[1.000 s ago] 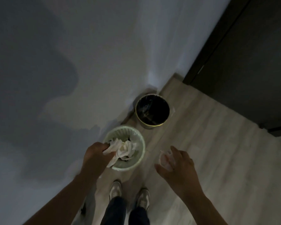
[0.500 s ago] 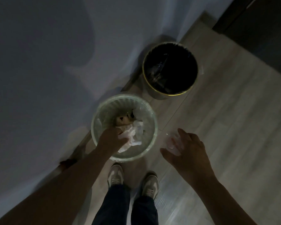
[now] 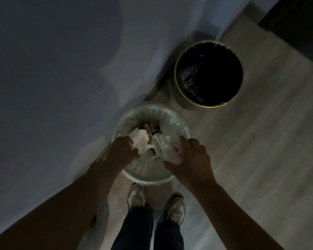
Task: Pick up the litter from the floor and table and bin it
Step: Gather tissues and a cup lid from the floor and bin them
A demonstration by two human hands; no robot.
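Wood floor [image 3: 260, 141] at lower centre holds the pale bin [image 3: 148, 181], where the left hand [image 3: 121, 152] clutches crumpled paper [image 3: 140, 141] inside and the right hand [image 3: 192, 163], now swung over the rim, pinches a plastic wrapper [image 3: 172, 152], ready to drop.

2 pale sneakers [image 3: 136, 195], dark trousers [image 3: 134, 230], grey wall [image 3: 52, 69], door [image 3: 304, 27] top rt
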